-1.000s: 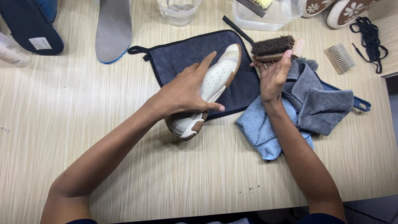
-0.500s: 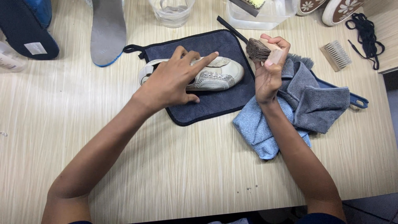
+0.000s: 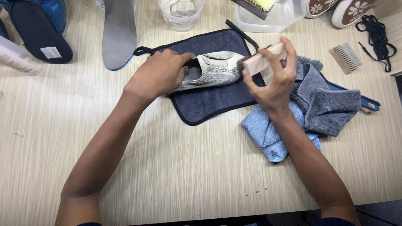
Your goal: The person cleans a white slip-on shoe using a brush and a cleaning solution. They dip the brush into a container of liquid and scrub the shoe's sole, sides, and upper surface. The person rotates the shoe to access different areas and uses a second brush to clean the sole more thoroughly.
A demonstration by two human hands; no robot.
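Observation:
A light grey sneaker (image 3: pixel 213 72) lies on its side on a dark blue cloth mat (image 3: pixel 211 98). My left hand (image 3: pixel 161 73) grips the shoe at its heel opening and holds it down. My right hand (image 3: pixel 272 79) holds a wooden-backed brush (image 3: pixel 263 60) by its block, with the dark bristles turned toward the shoe's toe. The brush sits right at the toe end; whether the bristles touch it I cannot tell.
Light blue and grey towels (image 3: pixel 318 104) lie heaped at the right. Behind are a grey insole (image 3: pixel 119 33), a dark blue shoe (image 3: pixel 37 29), a clear cup (image 3: pixel 181 14), a plastic tub (image 3: pixel 272 16), a small brush (image 3: pixel 345 56) and black laces (image 3: pixel 377 35).
The shoe went from sole-up to lying flat on the mat, and my left hand shifted to its heel. My right hand turned the brush over and brought it to the toe.

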